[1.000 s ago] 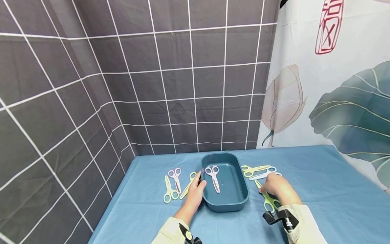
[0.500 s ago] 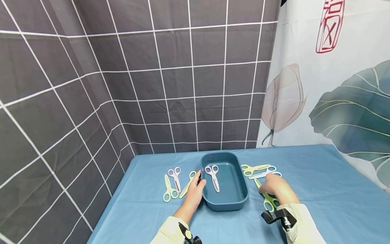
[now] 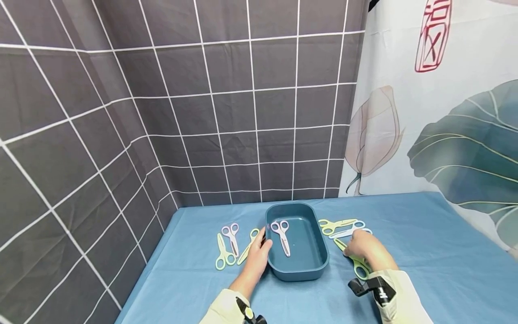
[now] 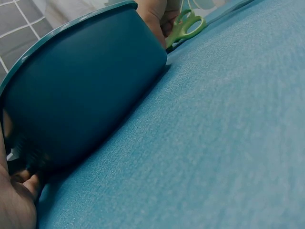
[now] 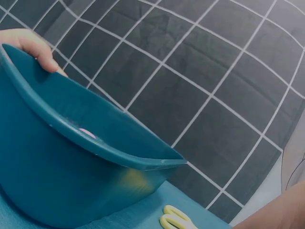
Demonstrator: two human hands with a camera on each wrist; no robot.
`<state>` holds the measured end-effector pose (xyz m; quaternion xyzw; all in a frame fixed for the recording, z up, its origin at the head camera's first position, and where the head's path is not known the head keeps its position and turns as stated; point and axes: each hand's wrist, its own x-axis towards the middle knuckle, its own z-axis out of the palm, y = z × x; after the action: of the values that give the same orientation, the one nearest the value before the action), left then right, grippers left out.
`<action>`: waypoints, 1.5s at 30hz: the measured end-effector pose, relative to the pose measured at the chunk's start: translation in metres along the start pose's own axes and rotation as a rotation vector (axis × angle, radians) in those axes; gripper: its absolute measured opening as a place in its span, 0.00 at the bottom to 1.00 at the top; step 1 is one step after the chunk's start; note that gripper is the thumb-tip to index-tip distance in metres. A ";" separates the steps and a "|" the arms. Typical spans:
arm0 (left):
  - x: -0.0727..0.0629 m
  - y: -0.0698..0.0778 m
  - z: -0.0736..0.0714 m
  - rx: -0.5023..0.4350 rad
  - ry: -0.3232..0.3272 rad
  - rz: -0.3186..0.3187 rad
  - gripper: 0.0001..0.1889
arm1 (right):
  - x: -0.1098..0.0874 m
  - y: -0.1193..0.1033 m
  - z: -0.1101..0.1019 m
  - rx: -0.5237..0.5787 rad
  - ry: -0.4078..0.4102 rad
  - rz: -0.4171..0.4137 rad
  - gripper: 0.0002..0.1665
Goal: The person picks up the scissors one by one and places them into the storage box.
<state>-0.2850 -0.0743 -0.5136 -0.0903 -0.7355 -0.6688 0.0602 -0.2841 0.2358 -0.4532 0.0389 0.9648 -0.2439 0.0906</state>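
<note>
On the blue surface (image 3: pixel 182 283) lie pale-green scissors (image 3: pixel 223 253), lilac scissors (image 3: pixel 232 239) and yellow scissors (image 3: pixel 245 253); the left hand (image 3: pixel 256 255) grasps the teal bin (image 3: pixel 297 275), containing a second lilac pair (image 3: pixel 283 240); rightward, lemon scissors (image 3: pixel 337 224) and light-blue scissors (image 3: pixel 341 233); the right hand (image 3: pixel 367 246) grasps green scissors (image 3: pixel 358 262).

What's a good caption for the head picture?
Left hand holds a box, purple scissors inside; right hand grips green scissors.

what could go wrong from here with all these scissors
The right hand grips the green scissors close to the pale blue scissors, so lifting might snag or nudge that pair.
The left hand holds the side of the teal bin; if the bin tips, the purple-handled scissors inside could slide.
The yellow scissors right beside the left hand might get brushed aside.
</note>
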 end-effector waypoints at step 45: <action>-0.012 0.027 0.004 -0.018 0.011 -0.004 0.27 | -0.014 -0.019 -0.025 0.193 0.211 -0.137 0.10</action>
<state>-0.2678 -0.0691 -0.4905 -0.0859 -0.7293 -0.6759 0.0620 -0.2766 0.2307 -0.4203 0.0069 0.9415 -0.3355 -0.0324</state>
